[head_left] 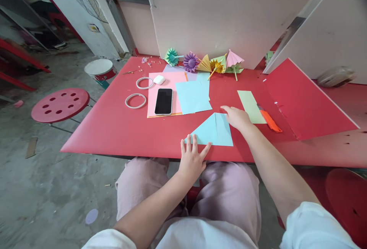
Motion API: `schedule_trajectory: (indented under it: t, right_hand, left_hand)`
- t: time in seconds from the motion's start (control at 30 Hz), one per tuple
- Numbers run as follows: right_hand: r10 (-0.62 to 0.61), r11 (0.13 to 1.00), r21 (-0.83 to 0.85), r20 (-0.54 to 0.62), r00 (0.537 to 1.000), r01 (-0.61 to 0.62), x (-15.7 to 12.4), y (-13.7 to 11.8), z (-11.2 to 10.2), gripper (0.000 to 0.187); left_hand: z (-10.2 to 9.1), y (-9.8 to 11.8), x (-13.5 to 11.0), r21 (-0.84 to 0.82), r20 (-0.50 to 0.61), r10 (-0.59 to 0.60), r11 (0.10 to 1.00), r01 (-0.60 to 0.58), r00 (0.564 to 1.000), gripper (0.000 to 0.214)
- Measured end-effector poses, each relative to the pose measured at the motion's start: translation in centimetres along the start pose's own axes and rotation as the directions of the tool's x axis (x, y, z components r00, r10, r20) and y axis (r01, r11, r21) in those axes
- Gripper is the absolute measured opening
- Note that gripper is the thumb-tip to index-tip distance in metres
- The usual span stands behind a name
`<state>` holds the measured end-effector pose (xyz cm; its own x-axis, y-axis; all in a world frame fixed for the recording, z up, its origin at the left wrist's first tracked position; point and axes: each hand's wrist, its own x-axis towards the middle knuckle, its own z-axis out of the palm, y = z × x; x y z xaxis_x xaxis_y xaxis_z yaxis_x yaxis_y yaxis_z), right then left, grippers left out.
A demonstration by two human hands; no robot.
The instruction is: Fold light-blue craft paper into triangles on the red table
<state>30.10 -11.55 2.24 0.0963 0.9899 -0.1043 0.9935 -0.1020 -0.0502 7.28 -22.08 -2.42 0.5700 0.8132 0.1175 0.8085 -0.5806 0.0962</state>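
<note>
A light blue sheet of paper, folded so one side slants, lies near the front edge of the red table. A crease runs down its middle. My left hand rests on the sheet's lower left part with its fingers spread. At the upper right edge of the same sheet is my right hand, its index finger stretched out to the left; its other fingers are partly hidden beneath the hand. Neither hand grips anything. Just behind the folded sheet lie more light blue sheets.
A phone lies on pink paper, near a white earbud case and two tape rolls. An orange cutter touches pale green paper. Folded paper umbrellas line the wall. A red folder stands open at right.
</note>
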Motion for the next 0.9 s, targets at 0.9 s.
schedule_trajectory:
  t: [0.9]
  right_hand:
    - [-0.428, 0.814, 0.313, -0.246, 0.87, 0.489, -6.9, -8.1, 6.2, 0.037]
  left_hand:
    - [-0.8, -0.2, 0.6, 0.042, 0.069, 0.01, 0.999, -0.013, 0.998, 0.064]
